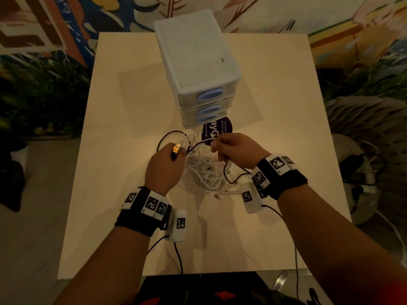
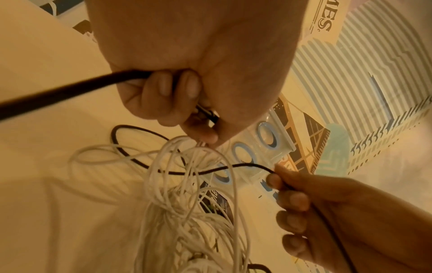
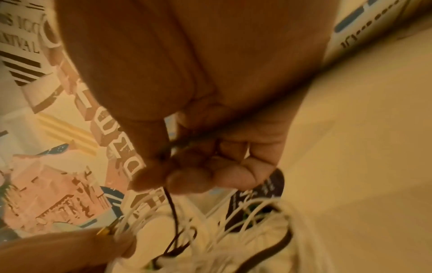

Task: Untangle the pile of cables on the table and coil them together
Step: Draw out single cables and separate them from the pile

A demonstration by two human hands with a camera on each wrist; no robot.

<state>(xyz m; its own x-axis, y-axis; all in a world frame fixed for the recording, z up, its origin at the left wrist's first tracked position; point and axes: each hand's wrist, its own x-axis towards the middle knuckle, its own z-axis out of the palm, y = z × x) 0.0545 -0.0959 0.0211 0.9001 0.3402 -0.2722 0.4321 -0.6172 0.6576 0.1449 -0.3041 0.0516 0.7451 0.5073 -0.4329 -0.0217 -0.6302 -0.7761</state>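
Sitting near the front middle of the pale square table [image 1: 123, 119]: a tangled heap of thin white cables [image 1: 203, 170] with one thin black cable [image 1: 174, 134] looping through and around it, just in front of a white plastic drawer unit with blue oval handles [image 1: 198, 62] and a dark purple round card [image 1: 217, 127].

Gripping on both sides. Left hand [image 1: 164, 166] curling shut around a black connector end with a gold-coloured tip [image 1: 176, 148], a few white strands apparently caught at the fingertips [image 2: 203, 134] too. Right hand [image 1: 236, 150] pinching the black cable between thumb and forefinger, remaining fingers folded in, cable trailing back under the palm in the right wrist view.

Judging the step in hand: freeing the black cable from the white heap.

Doing it well, as a judgement:
- Following the black cable along its length rather than tugging, since pulling hard is likely tightening any knot.
- Feeding the connector end back through each white loop, one crossing at a time.
- Letting go of the stray white strands at the left fingertips, so as not to be dragging the heap along.
- Keeping the heap resting on the table.
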